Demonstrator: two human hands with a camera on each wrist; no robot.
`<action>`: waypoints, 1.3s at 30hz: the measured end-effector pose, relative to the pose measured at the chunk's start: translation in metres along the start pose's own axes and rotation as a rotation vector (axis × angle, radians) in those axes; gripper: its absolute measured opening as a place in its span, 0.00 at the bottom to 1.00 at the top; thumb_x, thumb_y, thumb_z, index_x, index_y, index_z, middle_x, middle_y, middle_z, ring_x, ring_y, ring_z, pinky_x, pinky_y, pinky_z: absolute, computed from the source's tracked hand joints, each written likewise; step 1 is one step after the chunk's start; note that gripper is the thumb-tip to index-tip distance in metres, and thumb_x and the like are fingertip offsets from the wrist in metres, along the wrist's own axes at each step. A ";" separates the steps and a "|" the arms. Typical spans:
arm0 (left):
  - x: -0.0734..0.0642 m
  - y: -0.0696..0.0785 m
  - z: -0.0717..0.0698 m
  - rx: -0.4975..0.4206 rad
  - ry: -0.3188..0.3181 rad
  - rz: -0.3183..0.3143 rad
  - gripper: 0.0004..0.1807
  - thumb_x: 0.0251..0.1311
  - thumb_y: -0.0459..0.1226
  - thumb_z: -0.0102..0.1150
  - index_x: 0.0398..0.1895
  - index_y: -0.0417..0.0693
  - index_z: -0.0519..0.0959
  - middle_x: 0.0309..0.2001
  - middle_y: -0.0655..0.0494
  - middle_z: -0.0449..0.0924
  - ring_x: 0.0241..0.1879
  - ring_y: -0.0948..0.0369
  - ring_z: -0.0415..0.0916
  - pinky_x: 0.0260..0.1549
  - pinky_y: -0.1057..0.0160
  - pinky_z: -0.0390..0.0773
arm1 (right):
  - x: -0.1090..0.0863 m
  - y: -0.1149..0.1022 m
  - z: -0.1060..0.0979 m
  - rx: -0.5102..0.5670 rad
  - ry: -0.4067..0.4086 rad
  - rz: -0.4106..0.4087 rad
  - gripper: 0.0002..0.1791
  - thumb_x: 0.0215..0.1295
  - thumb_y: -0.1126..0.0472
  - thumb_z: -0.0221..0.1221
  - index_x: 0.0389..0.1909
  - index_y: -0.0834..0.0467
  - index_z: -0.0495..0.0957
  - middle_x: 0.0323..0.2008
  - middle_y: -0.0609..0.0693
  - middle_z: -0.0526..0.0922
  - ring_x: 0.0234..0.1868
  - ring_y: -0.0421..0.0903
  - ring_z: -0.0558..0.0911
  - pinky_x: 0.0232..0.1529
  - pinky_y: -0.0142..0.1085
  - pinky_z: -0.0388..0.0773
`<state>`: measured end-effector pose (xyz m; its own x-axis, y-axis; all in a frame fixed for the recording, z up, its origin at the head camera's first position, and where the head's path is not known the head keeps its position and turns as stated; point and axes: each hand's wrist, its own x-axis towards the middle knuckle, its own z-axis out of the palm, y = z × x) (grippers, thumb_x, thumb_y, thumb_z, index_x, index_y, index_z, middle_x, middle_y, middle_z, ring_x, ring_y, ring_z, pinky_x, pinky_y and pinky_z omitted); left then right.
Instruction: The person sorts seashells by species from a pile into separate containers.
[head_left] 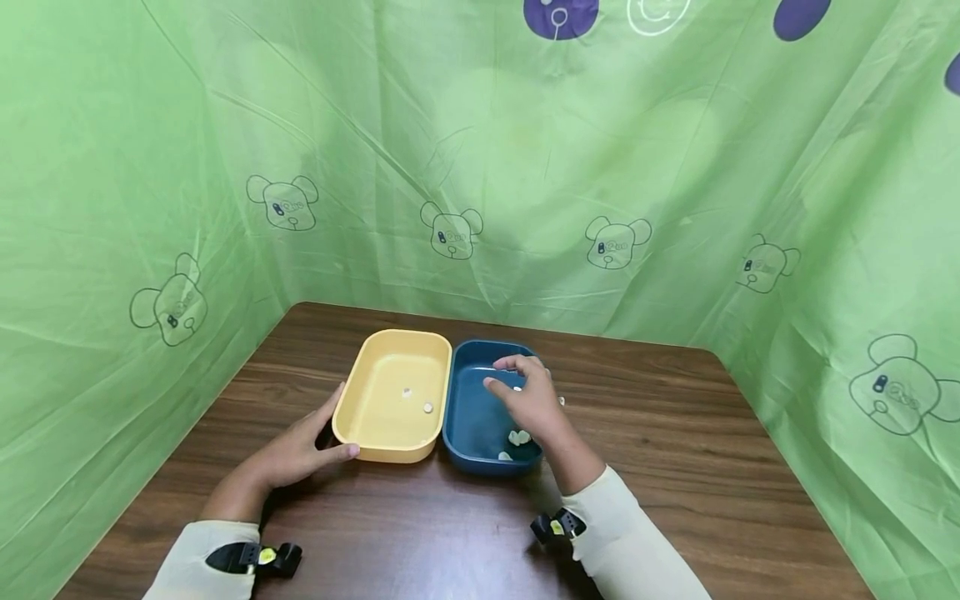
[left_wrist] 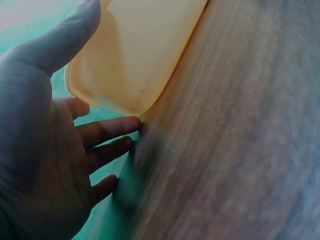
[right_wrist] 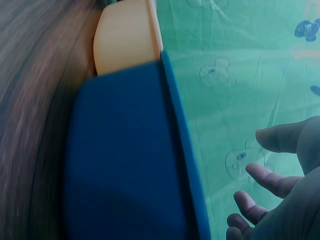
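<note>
A yellow tray (head_left: 390, 367) and a dark blue tray (head_left: 476, 417) stand side by side on the table. My left hand (head_left: 296, 454) rests against the yellow one's near left corner, its thumb along the front and fingers spread by the left side. Inside that tray lie two small whitish pieces (head_left: 428, 407). Over the blue tray hovers my right hand (head_left: 536, 404), thumb and fingers apart with nothing between them. Several pale pieces (head_left: 518, 437) lie in the blue tray, part of it hidden beneath the hand.
Both trays sit on a brown wood-grain table (head_left: 660, 433). Past my right hand, a small white piece (head_left: 561, 401) shows beside the blue tray. A green curtain (head_left: 510, 167) with bear drawings hangs behind the table and along both sides.
</note>
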<state>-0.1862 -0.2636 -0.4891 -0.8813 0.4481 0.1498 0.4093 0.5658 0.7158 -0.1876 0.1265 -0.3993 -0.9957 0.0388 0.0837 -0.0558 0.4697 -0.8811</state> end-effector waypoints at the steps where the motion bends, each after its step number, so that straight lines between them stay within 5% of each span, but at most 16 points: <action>1: 0.000 0.000 0.000 -0.002 -0.002 -0.001 0.62 0.67 0.47 0.75 0.92 0.47 0.41 0.88 0.29 0.45 0.83 0.28 0.50 0.73 0.21 0.56 | 0.001 0.002 -0.003 -0.002 0.002 0.003 0.16 0.74 0.56 0.70 0.58 0.58 0.86 0.66 0.59 0.79 0.74 0.64 0.71 0.71 0.66 0.70; 24: 0.001 -0.003 -0.003 0.004 -0.009 -0.004 0.63 0.68 0.48 0.75 0.93 0.54 0.40 0.88 0.30 0.45 0.83 0.28 0.50 0.73 0.21 0.56 | 0.025 0.065 -0.042 0.038 0.169 0.054 0.16 0.75 0.65 0.65 0.58 0.70 0.82 0.61 0.68 0.78 0.64 0.64 0.76 0.69 0.58 0.73; 30: -0.001 -0.003 -0.001 -0.002 -0.013 -0.013 0.63 0.68 0.48 0.75 0.92 0.53 0.39 0.88 0.30 0.45 0.84 0.28 0.50 0.73 0.21 0.56 | 0.034 0.091 -0.044 -0.026 0.206 0.122 0.17 0.74 0.62 0.66 0.57 0.68 0.83 0.61 0.67 0.78 0.64 0.63 0.77 0.68 0.57 0.74; 39: 0.000 -0.002 0.000 -0.004 -0.009 -0.007 0.63 0.67 0.48 0.75 0.92 0.50 0.40 0.88 0.30 0.45 0.83 0.29 0.50 0.73 0.21 0.56 | 0.039 0.112 -0.045 -0.136 0.234 0.086 0.15 0.72 0.64 0.67 0.54 0.69 0.84 0.59 0.69 0.79 0.63 0.66 0.78 0.67 0.59 0.75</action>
<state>-0.1867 -0.2649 -0.4904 -0.8819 0.4504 0.1392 0.4027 0.5663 0.7191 -0.2293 0.2206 -0.4739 -0.9514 0.2790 0.1303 0.0545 0.5692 -0.8204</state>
